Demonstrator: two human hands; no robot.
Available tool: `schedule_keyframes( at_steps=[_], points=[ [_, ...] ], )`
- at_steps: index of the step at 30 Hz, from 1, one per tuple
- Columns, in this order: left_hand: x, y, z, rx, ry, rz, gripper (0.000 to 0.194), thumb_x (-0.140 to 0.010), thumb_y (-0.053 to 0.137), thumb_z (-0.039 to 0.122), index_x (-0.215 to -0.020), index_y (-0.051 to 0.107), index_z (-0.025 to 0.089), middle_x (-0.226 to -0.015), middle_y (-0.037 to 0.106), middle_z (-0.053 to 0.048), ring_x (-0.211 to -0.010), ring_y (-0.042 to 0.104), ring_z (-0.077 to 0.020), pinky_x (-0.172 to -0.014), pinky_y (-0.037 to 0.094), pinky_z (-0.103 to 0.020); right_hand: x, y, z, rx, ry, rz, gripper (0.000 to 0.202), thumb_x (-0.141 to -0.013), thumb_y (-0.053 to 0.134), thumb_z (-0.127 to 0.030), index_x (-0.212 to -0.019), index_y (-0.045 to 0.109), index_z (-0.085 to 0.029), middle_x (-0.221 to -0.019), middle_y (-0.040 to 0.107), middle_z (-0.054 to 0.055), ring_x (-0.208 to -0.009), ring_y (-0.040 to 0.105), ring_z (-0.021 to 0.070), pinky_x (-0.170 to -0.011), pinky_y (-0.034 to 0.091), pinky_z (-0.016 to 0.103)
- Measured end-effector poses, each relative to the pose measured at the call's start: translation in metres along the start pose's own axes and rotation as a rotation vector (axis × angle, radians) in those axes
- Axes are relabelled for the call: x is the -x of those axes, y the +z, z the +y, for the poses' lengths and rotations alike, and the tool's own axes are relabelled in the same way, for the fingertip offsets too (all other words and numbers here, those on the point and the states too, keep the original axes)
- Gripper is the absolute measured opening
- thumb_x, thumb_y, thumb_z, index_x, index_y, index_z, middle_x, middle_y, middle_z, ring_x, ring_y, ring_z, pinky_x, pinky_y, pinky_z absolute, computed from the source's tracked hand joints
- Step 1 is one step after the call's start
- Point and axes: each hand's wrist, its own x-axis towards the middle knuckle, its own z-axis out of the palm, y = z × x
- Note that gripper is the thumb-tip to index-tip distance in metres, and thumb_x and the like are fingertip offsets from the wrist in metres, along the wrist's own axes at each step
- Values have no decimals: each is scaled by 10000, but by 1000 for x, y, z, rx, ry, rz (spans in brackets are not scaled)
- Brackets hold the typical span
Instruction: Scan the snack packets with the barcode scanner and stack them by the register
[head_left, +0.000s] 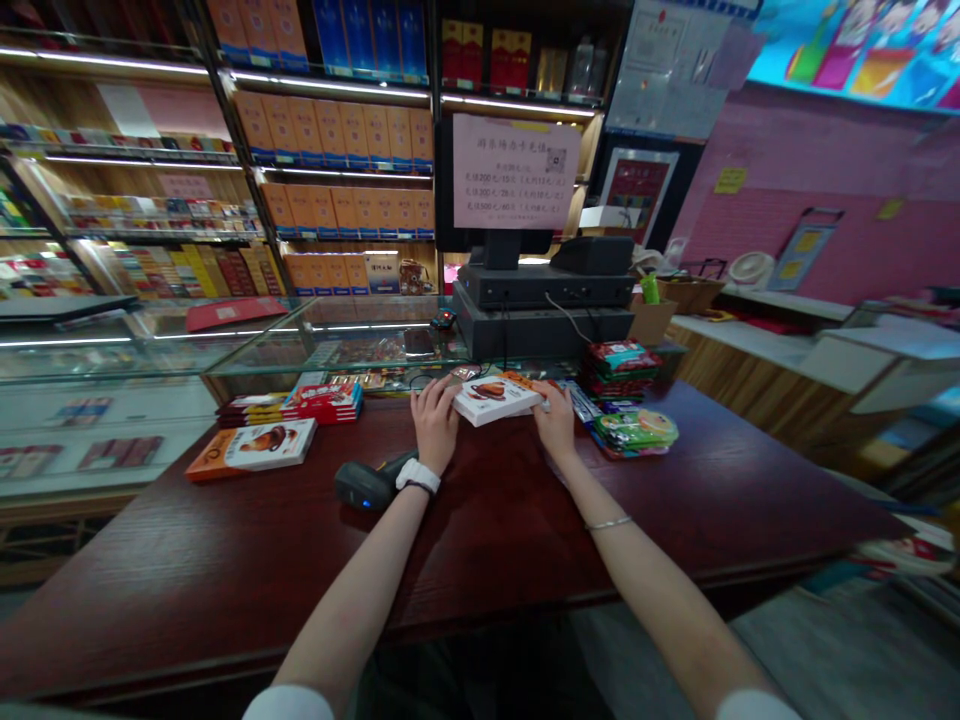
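Between my two hands is a white and orange box [495,396] with a brown food picture on its top, tilted a little above the dark red table [480,540]. My left hand [435,422] grips its left end, fingers over the edge. At the right end my right hand [556,420] closes on the same box. A black barcode scanner [366,486] lies beside my left wrist. Further left, a similar orange and white box [253,448] rests flat, close to red snack packs [324,402]. Right of my right hand are green packets [637,430] and a stack of red packets [621,368].
A glass display counter [337,335] borders the table's far side. Behind the box stands a cash register [544,300] with a paper sign [514,172] on its screen. Shelves of orange boxes [337,135] fill the back. A wood-panelled counter [757,400] is at right.
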Motion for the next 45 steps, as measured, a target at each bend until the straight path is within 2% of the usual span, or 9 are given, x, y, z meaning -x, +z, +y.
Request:
schedule_keyframes(
  at_steps=[4,7,10,14,19,23,30,40,45],
  points=[
    [3,-1,1,-54,46,-6,275,-889,546,185,-1116,663,289,-1189,688,-44,-1243,518,-272,-1178,175,-607,0,-5,-14,163,-84,-34,413,-825,491,-170,-1221,597,-223,-1401,525,134,-1317,466,305,-1093,296,623],
    [5,-3,4,-116,78,-19,269,-894,559,204,-1117,670,306,-1128,708,-30,-1179,548,-269,-1189,135,-615,4,-6,-36,228,-246,-134,572,-822,546,-170,-1385,477,-246,-1478,438,132,-1407,350,320,-1125,238,641],
    [5,-3,6,-175,84,-36,273,-894,558,193,-1107,681,311,-1093,709,-30,-1125,569,-255,-1198,123,-609,10,-6,-60,217,-436,-203,547,-861,545,-183,-1397,467,-262,-1439,496,103,-1406,362,297,-1153,188,637],
    [6,-2,5,-222,109,-43,281,-895,553,185,-1110,691,303,-1053,707,-37,-1100,578,-246,-1210,127,-588,14,-5,-76,231,-526,-199,448,-913,506,-169,-1351,535,-257,-1358,587,86,-1360,425,265,-1180,161,606],
    [8,-1,4,-221,186,-36,288,-911,545,198,-1131,692,311,-1006,722,-32,-1104,586,-252,-1218,108,-572,13,-5,-71,250,-470,-160,323,-939,495,-161,-1207,650,-251,-1148,704,63,-1177,566,241,-1181,162,610],
    [6,-4,5,-169,229,-58,298,-935,523,221,-1174,672,319,-1029,740,-23,-1098,605,-237,-1224,88,-563,12,-7,-64,244,-421,-108,282,-951,505,-189,-1163,677,-261,-1069,731,37,-1105,584,233,-1190,156,595],
    [4,-2,3,-81,262,-134,297,-967,473,230,-1207,637,288,-1159,725,-4,-1113,623,-203,-1224,125,-533,9,-9,-54,206,-328,-89,296,-962,483,-217,-1182,674,-272,-1094,733,27,-1073,561,237,-1189,165,582],
    [2,0,7,-66,133,-80,162,-930,547,275,-1042,661,256,-1057,735,-20,-1025,634,-209,-1201,205,-499,10,-5,-52,201,-304,-141,359,-954,459,-198,-1269,613,-273,-1227,672,50,-1136,545,232,-1181,203,573],
    [-8,-10,6,-101,135,-15,176,-929,547,291,-1067,651,252,-1044,730,-26,-1019,625,-221,-1202,194,-503,10,-3,-57,184,-285,-67,443,-950,440,-212,-1387,502,-256,-1364,564,98,-1253,499,248,-1157,277,558]
  ],
)
